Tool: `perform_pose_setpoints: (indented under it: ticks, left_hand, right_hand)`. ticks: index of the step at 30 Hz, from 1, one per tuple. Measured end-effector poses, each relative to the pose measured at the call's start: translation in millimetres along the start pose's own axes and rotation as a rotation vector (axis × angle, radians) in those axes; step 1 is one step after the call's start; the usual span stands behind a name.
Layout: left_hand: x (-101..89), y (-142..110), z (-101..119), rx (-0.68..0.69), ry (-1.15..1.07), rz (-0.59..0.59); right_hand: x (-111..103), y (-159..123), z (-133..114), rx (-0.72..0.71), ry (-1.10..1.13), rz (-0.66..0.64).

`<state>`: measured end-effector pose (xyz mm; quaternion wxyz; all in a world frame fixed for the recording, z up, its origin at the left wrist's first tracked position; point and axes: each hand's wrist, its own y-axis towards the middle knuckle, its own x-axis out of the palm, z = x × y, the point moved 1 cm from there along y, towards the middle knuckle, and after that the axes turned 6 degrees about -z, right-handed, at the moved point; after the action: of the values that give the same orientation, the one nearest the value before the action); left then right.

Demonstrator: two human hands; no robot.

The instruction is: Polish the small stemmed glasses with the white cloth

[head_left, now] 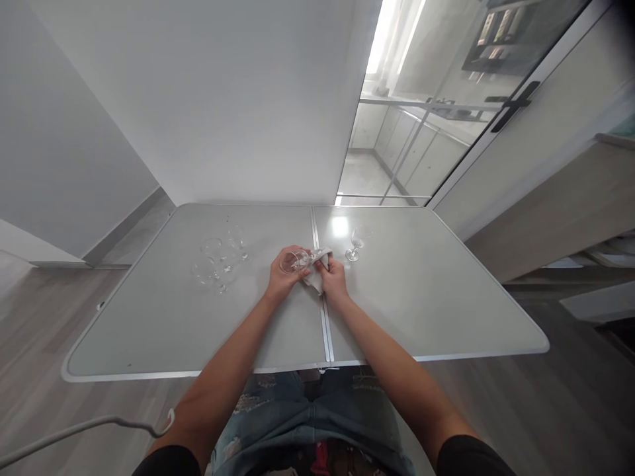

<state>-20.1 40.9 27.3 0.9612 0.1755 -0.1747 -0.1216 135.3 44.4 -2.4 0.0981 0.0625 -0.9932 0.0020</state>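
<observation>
My left hand [282, 274] is wrapped round the bowl of a clear stemmed glass [294, 261], whose rim points to the left. At the glass's foot end, my right hand [333, 277] grips a light grey cloth [315, 283] with the fingers closed. Folds of the cloth lie around the stem and foot, so that end is partly hidden. Both hands meet just above the table's middle seam. A second stemmed glass [353, 253] stands upright, a little to the right of my right hand.
Several more clear glasses [223, 264] stand in a group on the left half of the grey folding table [421, 297]. A wall borders the table's far edge, with a glass door [397, 152] behind on the right. A pale cable [89, 423] crosses at the lower left.
</observation>
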Motion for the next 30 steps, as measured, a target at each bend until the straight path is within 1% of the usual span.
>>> perform_pose_setpoints:
  ticks: [2,4,5,7,8,9,11,13,15,17,19,21,23,25,28,30]
  left_hand:
    - [-1.6,1,2,0.028,-0.025,0.069]
    - [-2.7,2,6,0.071,-0.038,0.153]
    - [-2.6,2,7,0.085,-0.037,0.178]
    - [-0.9,1,8,0.079,-0.020,0.187]
    - [0.6,1,7,0.062,-0.002,0.179]
    - [2.2,0,6,0.043,0.022,0.175]
    - [4.7,-1,4,0.019,0.082,0.186]
    - [5.5,-1,2,0.027,0.130,0.223]
    - [4.9,-1,2,0.058,0.151,0.275]
    - [3.9,-1,3,0.084,0.154,0.319]
    - [3.6,-2,4,0.083,0.156,0.326]
    - [4.1,-3,3,0.050,0.167,0.282]
    - [4.4,-4,2,0.015,0.194,0.224]
    - [3.4,-4,1,0.005,0.230,0.200]
    - [0.5,-3,3,0.040,0.264,0.263]
    - [-0.5,-2,4,0.059,0.262,0.301]
  right_hand:
    - [2,1,0,-0.015,0.177,0.049]
    - [3,2,-1,-0.027,0.286,0.116]
    - [3,2,-2,-0.039,0.292,0.163]
    - [4,0,-6,-0.067,0.253,0.241]
    - [6,0,-7,-0.071,0.240,0.234]
    - [8,-1,-9,-0.067,0.245,0.194]
    - [16,-3,-13,-0.045,0.304,0.057]
    - [23,-6,-16,-0.031,0.359,-0.062]
    - [26,-8,-16,-0.033,0.355,-0.103]
    - [26,-10,-15,-0.052,0.304,-0.057]
    - [23,-10,-12,-0.085,0.255,0.031]
    - [20,-9,-9,-0.128,0.235,0.114]
    - [17,-7,-7,-0.149,0.247,0.148]
    - [16,-4,-3,-0.109,0.262,0.114]
    - [16,-1,3,-0.009,0.234,0.020]
    - [15,-1,4,-0.022,0.216,0.027]
